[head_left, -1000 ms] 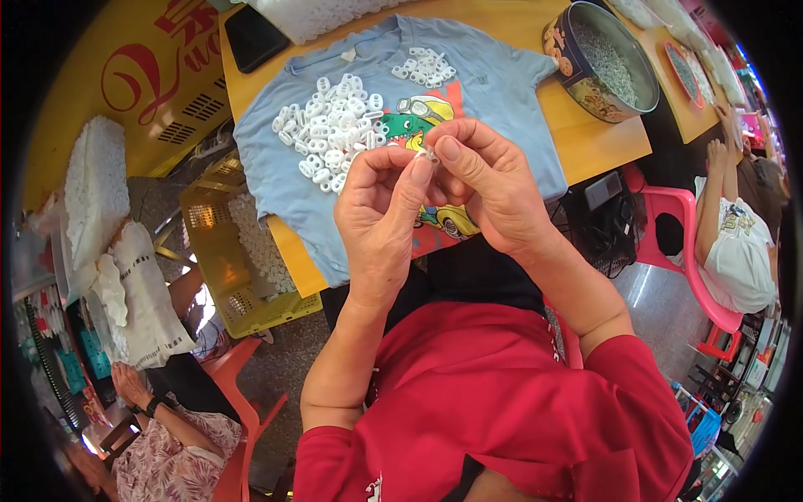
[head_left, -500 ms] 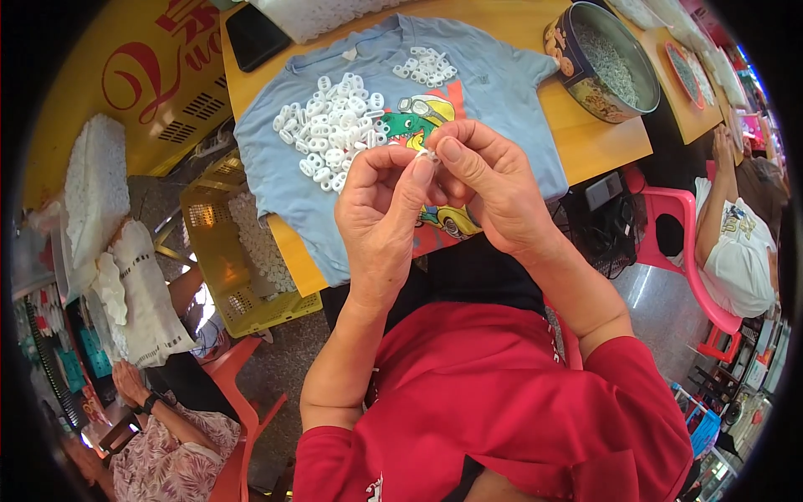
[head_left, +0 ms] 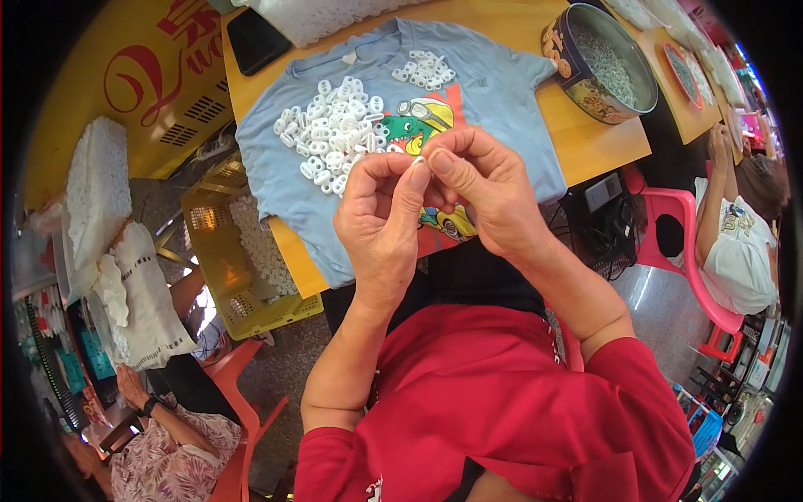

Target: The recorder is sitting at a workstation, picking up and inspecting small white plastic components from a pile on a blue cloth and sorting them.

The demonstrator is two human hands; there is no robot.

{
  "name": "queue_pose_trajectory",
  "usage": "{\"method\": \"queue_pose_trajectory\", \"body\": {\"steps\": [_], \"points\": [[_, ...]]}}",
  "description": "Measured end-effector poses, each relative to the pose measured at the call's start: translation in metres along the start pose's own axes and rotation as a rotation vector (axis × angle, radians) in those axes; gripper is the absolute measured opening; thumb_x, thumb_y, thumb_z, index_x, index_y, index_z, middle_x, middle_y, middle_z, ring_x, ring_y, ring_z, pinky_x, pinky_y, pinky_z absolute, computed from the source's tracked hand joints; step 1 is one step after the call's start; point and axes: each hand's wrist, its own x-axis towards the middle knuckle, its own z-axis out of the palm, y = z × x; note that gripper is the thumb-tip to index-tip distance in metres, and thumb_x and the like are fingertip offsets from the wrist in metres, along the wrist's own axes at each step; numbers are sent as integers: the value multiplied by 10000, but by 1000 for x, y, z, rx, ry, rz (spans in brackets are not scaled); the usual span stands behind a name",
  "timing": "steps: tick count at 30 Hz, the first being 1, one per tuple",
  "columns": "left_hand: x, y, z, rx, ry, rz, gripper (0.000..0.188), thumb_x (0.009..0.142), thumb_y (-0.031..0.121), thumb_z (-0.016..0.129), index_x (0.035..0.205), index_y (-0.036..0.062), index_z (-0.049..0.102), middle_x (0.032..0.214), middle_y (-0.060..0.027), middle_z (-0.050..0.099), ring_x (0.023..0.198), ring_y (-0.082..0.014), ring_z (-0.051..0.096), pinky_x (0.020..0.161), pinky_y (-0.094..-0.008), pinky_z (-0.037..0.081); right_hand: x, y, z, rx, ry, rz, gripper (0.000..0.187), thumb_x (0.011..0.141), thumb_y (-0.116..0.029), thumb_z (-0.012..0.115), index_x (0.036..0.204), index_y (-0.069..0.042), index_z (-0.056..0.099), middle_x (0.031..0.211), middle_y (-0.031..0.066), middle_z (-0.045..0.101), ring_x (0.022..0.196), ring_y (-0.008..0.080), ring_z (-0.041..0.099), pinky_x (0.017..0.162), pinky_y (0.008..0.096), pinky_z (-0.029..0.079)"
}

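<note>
My left hand (head_left: 383,209) and my right hand (head_left: 489,192) meet above the front of a blue T-shirt (head_left: 510,109) spread over the table. Thumb and forefinger of each are pinched together around a small white plastic piece (head_left: 418,161), mostly covered by the fingertips. Just beyond my left hand lies a large heap of white oval plastic pieces with two holes (head_left: 330,125). Farther back on the shirt is a smaller pile of similar white pieces (head_left: 424,69). The shirt's printed cartoon dinosaur (head_left: 406,130) shows partly behind my fingers.
A round tin (head_left: 615,79) of small metal parts stands at the table's (head_left: 598,151) right. A black phone (head_left: 253,40) lies at the back left. On the floor at left is a yellow crate (head_left: 219,251) with white pieces. Other people sit at both sides, near a pink chair (head_left: 690,251).
My hands stay pinched together at nearly the same place. The fingertips have shifted slightly, and the white piece between them shows a little differently.
</note>
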Motion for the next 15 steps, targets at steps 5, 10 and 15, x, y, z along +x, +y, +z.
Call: {"method": "queue_pose_trajectory", "body": {"steps": [5, 10, 15], "points": [[10, -9, -5, -12, 31, -64, 114, 949, 63, 607, 1006, -16, 547, 804, -56, 625, 661, -97, 598, 609, -222, 498, 8, 9, -5, 43, 48, 52, 117, 953, -139, 622, 1002, -34, 608, 837, 1, 600, 654, 60, 504, 568, 206, 425], [11, -10, -8, 168, -6, 18, 128, 971, 125, 594, 995, 17, 529, 829, -11, 583, 705, -56, 543, 614, -199, 453, 9, 8, 1, 45, 69, 48, 143, 955, -150, 620, 1038, -33, 617, 832, -8, 590, 659, 66, 510, 617, 211, 452], [12, -7, -15, 286, -53, 57, 142, 983, 161, 579, 975, 29, 527, 804, 12, 553, 695, -40, 503, 602, -190, 414, 6, -2, -3, 2, 5, 56, 180, 953, -148, 622, 1074, -15, 623, 852, -1, 596, 686, 67, 531, 647, 211, 463]]}}
